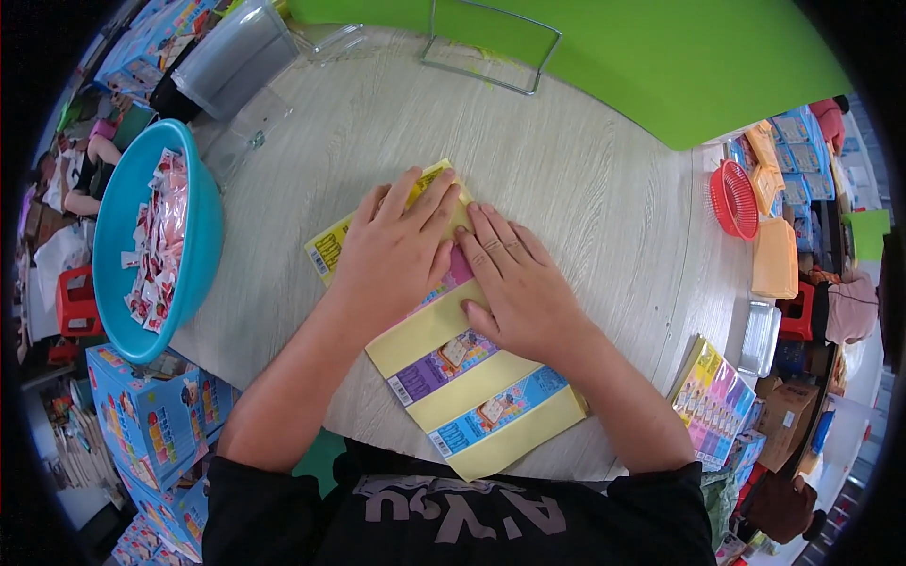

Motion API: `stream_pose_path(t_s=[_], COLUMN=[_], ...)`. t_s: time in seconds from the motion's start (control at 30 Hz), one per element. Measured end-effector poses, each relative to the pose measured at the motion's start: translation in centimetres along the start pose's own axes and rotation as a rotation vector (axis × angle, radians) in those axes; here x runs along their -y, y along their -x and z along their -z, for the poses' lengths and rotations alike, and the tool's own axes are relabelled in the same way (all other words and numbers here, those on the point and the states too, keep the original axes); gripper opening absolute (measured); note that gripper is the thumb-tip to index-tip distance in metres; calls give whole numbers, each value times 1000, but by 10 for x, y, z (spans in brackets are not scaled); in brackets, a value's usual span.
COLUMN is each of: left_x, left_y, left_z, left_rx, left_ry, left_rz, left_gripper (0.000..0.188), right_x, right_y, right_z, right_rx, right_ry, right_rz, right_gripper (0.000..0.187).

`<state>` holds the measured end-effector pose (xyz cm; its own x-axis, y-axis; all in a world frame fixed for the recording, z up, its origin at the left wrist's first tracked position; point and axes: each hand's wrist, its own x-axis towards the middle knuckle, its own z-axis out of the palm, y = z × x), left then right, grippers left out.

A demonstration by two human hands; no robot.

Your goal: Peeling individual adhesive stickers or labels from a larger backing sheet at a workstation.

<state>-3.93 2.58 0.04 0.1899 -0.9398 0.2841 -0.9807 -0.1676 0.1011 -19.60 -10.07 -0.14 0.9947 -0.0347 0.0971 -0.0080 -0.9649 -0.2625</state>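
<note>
A long pale-yellow printed card sheet lies slantwise on the table before me, with coloured strips of yellow, pink, purple and blue across it. On its far part, my left hand rests palm down, fingers stretched out over the yellow strip. Just right of it, my right hand lies flat on the sheet's right side with the fingers extended. The two hands nearly meet and cover much of the pink strip. The near end of the sheet reaches the table's front edge, close to my shirt.
To the left stands a turquoise basin of small red-and-white packets, above blue printed cartons. A clear plastic bin and a wire stand are at the back. Rightward are a red basket and more printed sheets.
</note>
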Motion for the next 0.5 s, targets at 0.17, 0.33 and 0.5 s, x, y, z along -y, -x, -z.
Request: stream_pose_path(t_s=[0.17, 0.33, 0.5], left_x=[0, 2, 4], left_y=[-4, -5, -5], left_z=[5, 2, 2], left_rx=[76, 113, 92], left_ry=[49, 85, 89], left_rz=[52, 77, 90], left_gripper=[57, 63, 64], right_x=[0, 0, 0], right_y=[1, 1, -2], right_z=[3, 4, 6], right_rx=[26, 14, 17], right_ry=[-43, -68, -80], right_rz=[-10, -13, 2], right_gripper=[69, 68, 68])
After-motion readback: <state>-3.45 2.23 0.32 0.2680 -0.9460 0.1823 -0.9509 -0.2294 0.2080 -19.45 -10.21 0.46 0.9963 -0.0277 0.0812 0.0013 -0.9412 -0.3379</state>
